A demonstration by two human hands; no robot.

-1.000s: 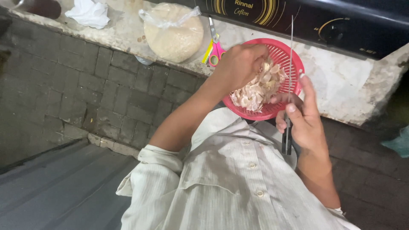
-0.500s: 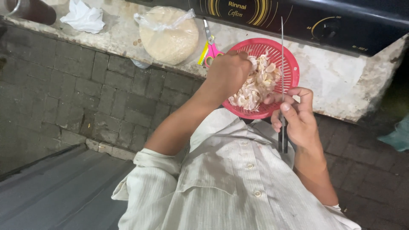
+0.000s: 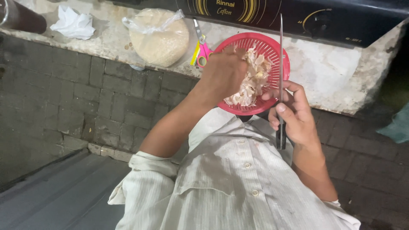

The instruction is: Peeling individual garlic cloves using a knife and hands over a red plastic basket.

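Red plastic colander (image 3: 272, 47) on the stone counter ledge (image 3: 332, 76), holding pale peels (image 3: 251, 83); left hand (image 3: 223, 74) reaches into it, fingers curled in the peels, grip unclear; right hand (image 3: 296, 113) just beside the rim, fingers wrapped round a knife (image 3: 280, 55), blade up; scissors (image 3: 200, 47), bagged grain (image 3: 159, 36) to the left.

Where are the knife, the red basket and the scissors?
knife (image 3: 280, 55), head view, on the thin blade.
red basket (image 3: 255, 42), head view, on its far inner wall.
scissors (image 3: 202, 52), head view, on the pink-and-yellow handle.
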